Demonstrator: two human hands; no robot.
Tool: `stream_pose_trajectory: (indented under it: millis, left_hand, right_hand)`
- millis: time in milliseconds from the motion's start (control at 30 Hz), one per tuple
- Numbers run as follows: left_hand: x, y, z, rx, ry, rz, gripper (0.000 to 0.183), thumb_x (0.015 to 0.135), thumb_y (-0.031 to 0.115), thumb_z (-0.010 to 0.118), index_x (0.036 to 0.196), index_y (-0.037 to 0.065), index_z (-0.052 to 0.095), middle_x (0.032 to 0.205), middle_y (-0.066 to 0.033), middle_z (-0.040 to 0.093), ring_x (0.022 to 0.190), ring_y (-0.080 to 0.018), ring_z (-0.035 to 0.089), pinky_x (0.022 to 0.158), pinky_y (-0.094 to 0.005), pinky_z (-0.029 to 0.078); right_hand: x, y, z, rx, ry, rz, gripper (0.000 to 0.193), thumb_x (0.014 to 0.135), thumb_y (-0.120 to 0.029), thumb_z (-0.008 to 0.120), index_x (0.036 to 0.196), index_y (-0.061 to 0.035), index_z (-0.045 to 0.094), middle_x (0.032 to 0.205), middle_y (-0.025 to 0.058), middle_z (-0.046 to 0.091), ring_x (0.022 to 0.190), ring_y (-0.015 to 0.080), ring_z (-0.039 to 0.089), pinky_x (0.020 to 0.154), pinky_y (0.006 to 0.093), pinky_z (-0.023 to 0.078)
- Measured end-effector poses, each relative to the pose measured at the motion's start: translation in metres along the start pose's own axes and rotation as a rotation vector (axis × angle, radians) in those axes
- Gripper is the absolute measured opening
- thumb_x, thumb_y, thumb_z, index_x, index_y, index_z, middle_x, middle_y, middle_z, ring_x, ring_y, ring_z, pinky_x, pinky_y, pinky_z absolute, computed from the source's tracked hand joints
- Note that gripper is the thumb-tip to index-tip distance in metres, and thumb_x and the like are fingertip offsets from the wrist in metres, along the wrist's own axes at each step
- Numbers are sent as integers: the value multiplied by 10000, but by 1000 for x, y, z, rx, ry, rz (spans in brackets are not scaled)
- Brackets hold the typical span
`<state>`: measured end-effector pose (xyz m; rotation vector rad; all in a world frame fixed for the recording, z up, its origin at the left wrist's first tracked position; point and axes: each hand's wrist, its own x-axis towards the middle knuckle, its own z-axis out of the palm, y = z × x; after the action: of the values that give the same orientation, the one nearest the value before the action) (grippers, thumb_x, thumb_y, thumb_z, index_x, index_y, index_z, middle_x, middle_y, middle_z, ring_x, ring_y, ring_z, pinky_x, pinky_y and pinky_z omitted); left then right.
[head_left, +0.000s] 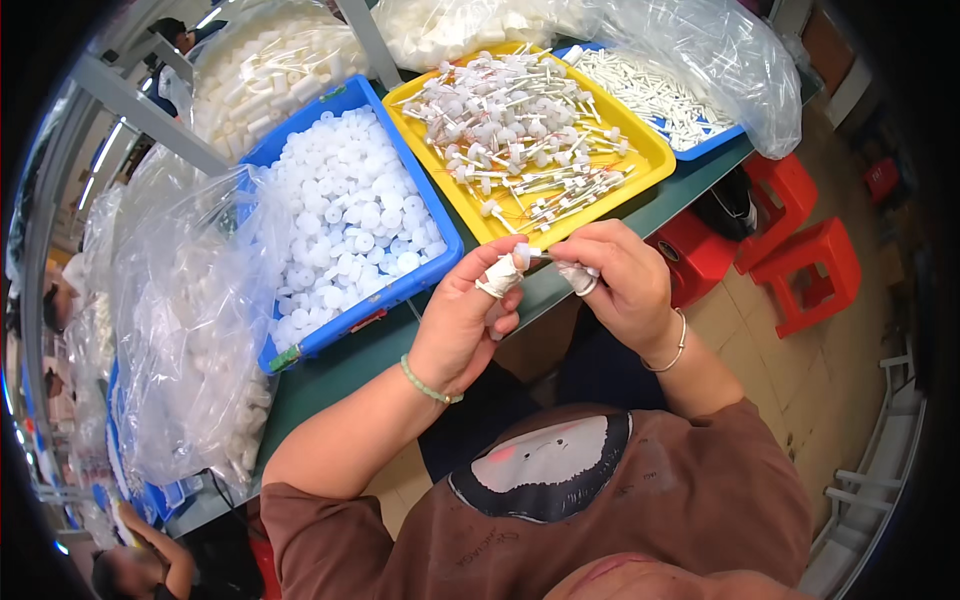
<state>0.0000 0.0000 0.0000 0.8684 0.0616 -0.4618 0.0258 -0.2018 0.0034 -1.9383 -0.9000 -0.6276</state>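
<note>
My left hand (462, 318) pinches a small white plastic piece (530, 253) between thumb and finger, just in front of the yellow tray (655, 160). Facing it, my right hand (630, 280) is closed at the other end of the piece, its fingertips pressed together. What exactly sits between those right fingertips is too small to tell. White wraps cover a digit on each hand. Many thin white sticks with round white caps and fine reddish wires (500, 120) lie heaped in the yellow tray.
To the left, a blue tray (440, 225) holds many small translucent white discs (345, 210). Another blue tray (715, 145) at the far right holds short white tubes (650, 95). Clear plastic bags (180, 320) bulge around the green table (330, 400). Red stools (810, 275) stand on the floor.
</note>
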Motion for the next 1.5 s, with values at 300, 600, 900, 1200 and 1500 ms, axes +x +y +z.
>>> stream_pose_trajectory:
  millis: [300, 600, 900, 1200, 1500]
  left_hand:
    - [1, 2, -3, -63, -56, 5, 365, 927, 217, 593, 1264, 103, 509, 1072, -14, 551, 724, -52, 423, 522, -159, 350]
    - [0, -2, -5, -105, -49, 34, 398, 925, 224, 594, 1291, 106, 492, 1078, -26, 548, 725, -52, 434, 517, -158, 353]
    - [-2, -1, 0, -103, -81, 52, 341, 945, 211, 562, 1267, 120, 494, 1180, -30, 552, 711, -43, 429, 511, -152, 348]
    - [-3, 5, 7, -134, -93, -2, 269, 964, 190, 528, 1222, 118, 508, 1217, -47, 548, 684, -38, 419, 503, -148, 347]
    - [-3, 1, 7, 65, -83, 128, 283, 967, 165, 522, 1245, 109, 506, 1248, -49, 537, 678, -34, 417, 498, -144, 349]
  right_hand:
    - [-5, 1, 10, -173, 121, -336, 200, 777, 37, 672, 960, -32, 634, 844, 128, 649, 740, 212, 645, 655, 236, 511]
    - [-4, 12, 8, -267, 104, -479, 217, 771, -44, 620, 985, -63, 650, 982, 106, 674, 633, 183, 625, 517, 272, 485]
    - [-6, 4, 19, -35, 203, -81, 299, 704, -9, 741, 970, -82, 626, 919, 76, 667, 753, 228, 644, 639, 300, 508]
    - [-10, 7, 7, -269, 98, -375, 361, 717, -14, 729, 1040, -90, 588, 947, 66, 668, 645, 190, 613, 545, 259, 486]
    - [-13, -6, 31, 688, 286, 410, 191, 831, 34, 677, 996, 8, 583, 909, 23, 615, 836, 50, 567, 738, 194, 472]
